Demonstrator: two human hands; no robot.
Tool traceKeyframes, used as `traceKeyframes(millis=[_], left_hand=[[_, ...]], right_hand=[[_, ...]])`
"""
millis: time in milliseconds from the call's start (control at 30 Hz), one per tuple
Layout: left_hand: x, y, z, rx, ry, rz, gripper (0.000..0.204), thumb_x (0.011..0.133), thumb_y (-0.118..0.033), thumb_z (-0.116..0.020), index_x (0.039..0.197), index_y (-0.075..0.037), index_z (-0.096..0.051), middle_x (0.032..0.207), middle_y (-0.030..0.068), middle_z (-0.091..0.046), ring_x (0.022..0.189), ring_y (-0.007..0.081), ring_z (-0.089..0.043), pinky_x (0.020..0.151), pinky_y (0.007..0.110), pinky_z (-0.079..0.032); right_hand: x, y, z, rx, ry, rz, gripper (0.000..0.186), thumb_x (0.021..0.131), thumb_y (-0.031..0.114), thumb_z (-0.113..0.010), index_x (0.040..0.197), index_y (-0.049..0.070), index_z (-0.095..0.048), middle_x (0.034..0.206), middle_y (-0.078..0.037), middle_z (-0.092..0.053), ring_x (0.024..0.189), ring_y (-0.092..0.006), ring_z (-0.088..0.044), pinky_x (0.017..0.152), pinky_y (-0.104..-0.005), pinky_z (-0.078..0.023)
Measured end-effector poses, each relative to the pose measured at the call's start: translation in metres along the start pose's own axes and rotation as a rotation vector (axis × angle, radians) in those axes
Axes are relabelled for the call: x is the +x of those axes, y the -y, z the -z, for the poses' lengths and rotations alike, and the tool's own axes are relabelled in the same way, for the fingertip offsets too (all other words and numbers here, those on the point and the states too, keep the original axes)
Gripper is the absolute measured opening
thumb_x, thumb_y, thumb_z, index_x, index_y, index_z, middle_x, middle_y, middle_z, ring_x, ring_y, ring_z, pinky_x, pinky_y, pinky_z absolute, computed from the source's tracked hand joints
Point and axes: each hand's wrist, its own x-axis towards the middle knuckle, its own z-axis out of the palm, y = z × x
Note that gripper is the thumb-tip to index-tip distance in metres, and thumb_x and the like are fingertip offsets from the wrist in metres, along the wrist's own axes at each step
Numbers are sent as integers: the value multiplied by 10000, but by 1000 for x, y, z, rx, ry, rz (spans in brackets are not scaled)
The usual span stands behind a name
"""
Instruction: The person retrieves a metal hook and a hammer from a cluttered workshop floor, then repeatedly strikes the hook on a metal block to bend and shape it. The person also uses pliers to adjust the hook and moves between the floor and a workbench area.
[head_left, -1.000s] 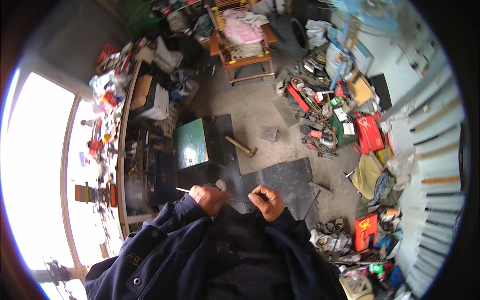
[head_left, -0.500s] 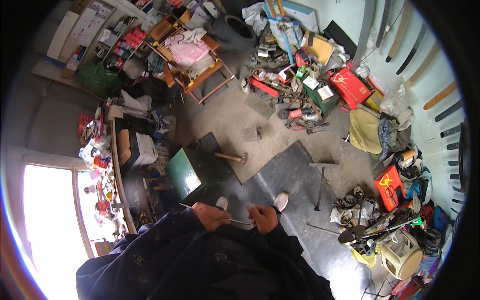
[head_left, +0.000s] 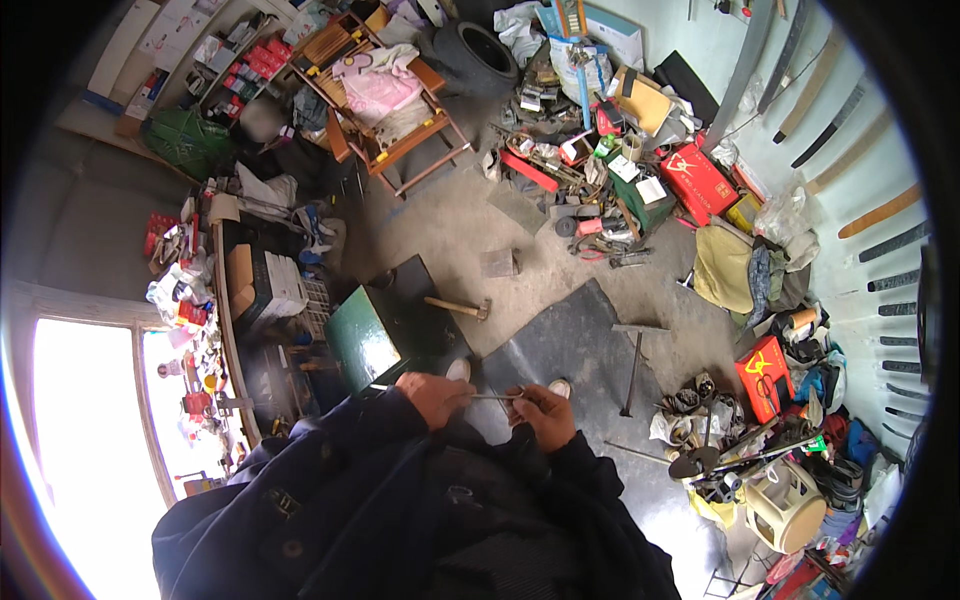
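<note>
A thin, light-coloured metal rod spans the gap between my hands in front of my dark jacket. My left hand is closed round it, and one short end pokes out on the far left side of the fist. At the other end, the fingertips of my right hand pinch the rod. Beyond my hands, a hammer with a wooden handle lies by a green metal box. My light shoes show just past the hands.
A dark mat covers part of the floor, with a T-shaped metal tool on it. Tools and red boxes are heaped along the right wall. A cluttered bench runs down the left. A wooden folding chair stands farther off.
The rod has come level between my hands. My right hand has shifted slightly right and now pinches the rod with its fingertips. The whole view has moved a little.
</note>
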Motion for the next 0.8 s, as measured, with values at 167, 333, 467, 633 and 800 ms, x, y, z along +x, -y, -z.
traceKeyframes(millis=[167, 333, 467, 633, 800], left_hand=[[6, 34, 4, -208, -139, -80, 233, 917, -108, -691, 1147, -79, -708, 977, 145, -747, 903, 329, -726, 790, 378, -574], [12, 91, 17, -258, -170, -135, 188, 948, -203, -669, 1089, -84, -704, 892, 160, -724, 837, 362, -708, 735, 419, -567], [20, 161, 40, -355, -165, -222, 194, 953, -238, -668, 1072, -88, -704, 849, 180, -706, 804, 380, -698, 704, 437, -561], [18, 251, 80, -442, -93, -190, 189, 950, -160, -659, 1115, -75, -693, 887, 184, -714, 840, 368, -709, 743, 409, -558], [17, 303, 115, -573, 0, -206, 179, 960, -137, -642, 1115, -56, -685, 873, 180, -707, 835, 348, -712, 736, 386, -543]], right_hand=[[28, 14, -24, -43, -90, 46, 260, 986, 89, -615, 1158, -100, -660, 925, -113, -700, 771, -172, -670, 721, -298, -559], [69, 9, -65, 54, -236, 71, 232, 977, 144, -666, 1132, -23, -707, 888, -113, -707, 692, -172, -668, 666, -314, -553], [115, -9, -109, 63, -269, 116, 228, 976, 153, -672, 1126, -14, -712, 891, -99, -702, 702, -162, -656, 676, -321, -553], [184, -41, -192, -29, -297, 173, 240, 987, 155, -660, 1141, -23, -703, 920, -77, -699, 793, -146, -649, 744, -308, -547], [220, -51, -260, -175, -238, 201, 254, 1017, 139, -605, 1184, -40, -674, 947, -79, -708, 834, -136, -649, 768, -291, -531]])
